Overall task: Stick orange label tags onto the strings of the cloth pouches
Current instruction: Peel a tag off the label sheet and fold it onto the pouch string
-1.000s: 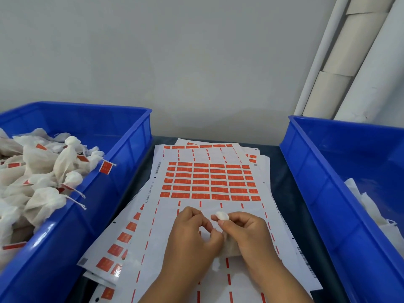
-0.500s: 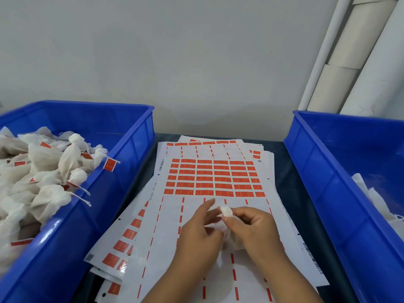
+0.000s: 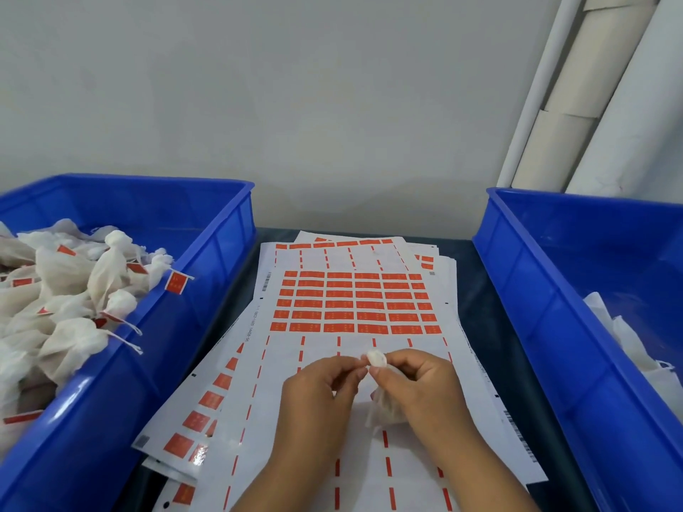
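A small white cloth pouch [image 3: 384, 408] is held over the stack of white label sheets [image 3: 354, 304] in the middle of the dark surface [image 3: 476, 301]. The fingers of the right hand [image 3: 425, 386] are curled round its body and neck, so that the gathered top [image 3: 376, 358] stands up between the two hands. The fingertips of the left hand [image 3: 321, 382] are pinched together right at that top, apparently on the string, though the string itself is too fine to be made out.

A good share of the work can be judged done – the blue plastic bin on the left [image 3: 207, 290] is heaped with white pouches, many of them carrying orange rectangular tags [image 3: 175, 282] on their strings. The lower rows of the top sheet have been stripped, only thin orange dashes being left there, while several full rows of orange labels [image 3: 354, 303] remain above. In the blue plastic bin on the right [image 3: 525, 290] a few white cloth pieces [image 3: 628, 345] are seen, presumably pouches not yet tagged.

No orange tag can be seen on the held pouch, so its labelling is judged not yet done – a label has yet to be taken from the sheet.

Much is cut off: both bins run out of the picture, so neither count can be given. The pouch's lower part is hidden behind the right hand. The print on the labels is too small to be read.
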The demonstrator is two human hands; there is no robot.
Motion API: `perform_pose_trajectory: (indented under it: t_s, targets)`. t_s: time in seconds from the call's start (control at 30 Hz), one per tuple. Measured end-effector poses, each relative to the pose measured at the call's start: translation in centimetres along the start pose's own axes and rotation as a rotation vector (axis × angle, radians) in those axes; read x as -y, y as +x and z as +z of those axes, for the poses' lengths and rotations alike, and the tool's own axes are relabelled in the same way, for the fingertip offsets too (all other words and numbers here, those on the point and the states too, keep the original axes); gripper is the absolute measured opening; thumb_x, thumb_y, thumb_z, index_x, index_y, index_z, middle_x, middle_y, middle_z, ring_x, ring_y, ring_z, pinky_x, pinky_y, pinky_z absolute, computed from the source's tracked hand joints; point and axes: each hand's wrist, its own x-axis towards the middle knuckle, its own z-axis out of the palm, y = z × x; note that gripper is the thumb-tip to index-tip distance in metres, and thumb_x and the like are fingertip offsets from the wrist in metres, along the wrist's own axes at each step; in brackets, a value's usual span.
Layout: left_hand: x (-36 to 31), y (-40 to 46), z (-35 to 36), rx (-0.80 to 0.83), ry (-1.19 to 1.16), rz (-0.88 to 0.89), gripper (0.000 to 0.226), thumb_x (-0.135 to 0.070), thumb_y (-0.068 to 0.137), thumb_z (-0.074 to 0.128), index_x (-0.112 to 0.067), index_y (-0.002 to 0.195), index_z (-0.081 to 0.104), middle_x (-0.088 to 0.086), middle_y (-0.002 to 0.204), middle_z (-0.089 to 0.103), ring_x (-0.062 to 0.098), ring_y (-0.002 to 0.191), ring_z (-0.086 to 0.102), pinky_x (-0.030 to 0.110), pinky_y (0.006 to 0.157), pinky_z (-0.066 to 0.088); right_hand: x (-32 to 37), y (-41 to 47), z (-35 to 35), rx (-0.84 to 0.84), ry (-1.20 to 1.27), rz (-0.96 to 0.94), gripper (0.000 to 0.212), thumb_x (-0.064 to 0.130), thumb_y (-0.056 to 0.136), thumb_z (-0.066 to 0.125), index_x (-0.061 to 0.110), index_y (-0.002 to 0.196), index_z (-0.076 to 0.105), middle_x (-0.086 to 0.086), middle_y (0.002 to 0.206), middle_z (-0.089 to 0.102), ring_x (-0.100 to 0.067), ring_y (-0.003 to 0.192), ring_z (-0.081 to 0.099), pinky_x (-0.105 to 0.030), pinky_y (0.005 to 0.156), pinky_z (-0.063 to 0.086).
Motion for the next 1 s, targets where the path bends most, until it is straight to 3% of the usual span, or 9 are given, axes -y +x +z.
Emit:
perform_pose_trajectory:
  t_s: [0.13,0.27,0.4,0.47,0.57,0.63,0.73,0.83,1.0]
  targets:
    - [0.0,0.5,0.0,-0.125,0.044,-0.066,0.020,-0.023,0.090,0.056,-0.041,0.081,0.050,-0.022,0.077,0.056,0.003,0.070,0.057,0.005,0.059,0.035,-0.1,-0.1,0.5,0.063,-0.093,0.030,0.015,0.031,0.079,0.074,0.030,0.085,0.060,0.021,0.092,0.059,-0.008,0.078,0.062,-0.004,0.050,0.043]
    - [0.2,1.0,-0.6,-0.277,0.026,-0.132,0.017,-0.021,0.089,0.056,-0.036,0.085,0.050,-0.017,0.077,0.054,0.006,0.071,0.056,0.009,0.060,0.035,-0.1,-0.1,0.7,0.169,-0.121,0.081,0.028,0.035,0.079,0.074,0.037,0.096,0.052,0.023,0.095,0.054,-0.002,0.082,0.060,-0.002,0.048,0.041]
    - [0.4,1.2,-1.2,-0.297,0.068,-0.092,0.016,-0.021,0.088,0.058,-0.035,0.088,0.051,-0.016,0.085,0.054,0.008,0.078,0.057,0.015,0.069,0.041,0.3,-0.4,0.6,0.343,-0.128,0.103,0.030,0.021,0.082,0.070,0.044,0.096,0.056,0.025,0.094,0.058,-0.004,0.089,0.058,0.000,0.051,0.041]
    - [0.2,1.0,-1.5,-0.278,0.089,-0.042,0.017,-0.021,0.087,0.060,-0.036,0.089,0.052,-0.020,0.085,0.052,0.004,0.077,0.055,0.009,0.068,0.037,0.6,-0.7,0.4,0.395,-0.111,0.090,0.022,0.027,0.084,0.069,0.045,0.094,0.061,0.025,0.096,0.063,-0.004,0.094,0.061,-0.001,0.059,0.043]
    - [-0.6,0.5,-1.8,-0.292,0.074,-0.001,0.021,-0.020,0.083,0.064,-0.037,0.087,0.053,-0.021,0.084,0.053,-0.003,0.070,0.050,0.005,0.064,0.033,1.5,-1.1,0.0,0.474,0.067,0.120,0.017,0.051,0.083,0.063,0.044,0.099,0.066,0.024,0.104,0.068,-0.005,0.102,0.063,-0.016,0.087,0.047]
    - [-1.4,0.2,-1.9,-0.271,0.082,0.054,0.021,-0.018,0.081,0.067,-0.036,0.087,0.056,-0.021,0.085,0.053,-0.003,0.071,0.051,0.007,0.066,0.035,2.1,-1.3,-0.1,0.454,0.187,0.129,0.026,0.058,0.081,0.056,0.043,0.097,0.069,0.023,0.106,0.068,-0.003,0.105,0.063,-0.017,0.091,0.047]
    - [-2.7,-0.1,-2.4,-0.240,0.158,0.144,0.018,-0.020,0.079,0.067,-0.028,0.094,0.065,-0.020,0.089,0.052,0.003,0.077,0.052,0.011,0.073,0.039,3.0,-1.3,-0.1,0.383,0.223,0.085,0.016,0.040,0.088,0.056,0.044,0.088,0.072,0.018,0.097,0.071,-0.007,0.097,0.067,-0.016,0.083,0.051]
    - [-3.9,-0.3,-3.7,-0.212,0.242,0.235,0.018,-0.024,0.079,0.066,-0.028,0.097,0.067,-0.023,0.090,0.050,0.001,0.077,0.050,0.008,0.072,0.039,3.8,-1.2,-1.4,0.378,0.241,0.043,0.024,0.024,0.093,0.056,0.039,0.087,0.073,0.006,0.089,0.073,-0.014,0.090,0.069,-0.023,0.084,0.054]
    - [-6.9,1.4,-3.8,-0.068,0.250,0.215,0.019,-0.034,0.083,0.063,-0.041,0.101,0.059,-0.027,0.089,0.049,-0.005,0.076,0.053,0.005,0.066,0.039,5.2,-1.0,-5.1,0.255,0.433,0.065,0.013,0.030,0.075,0.069,0.028,0.086,0.076,-0.004,0.085,0.073,-0.018,0.075,0.071,-0.026,0.071,0.055]
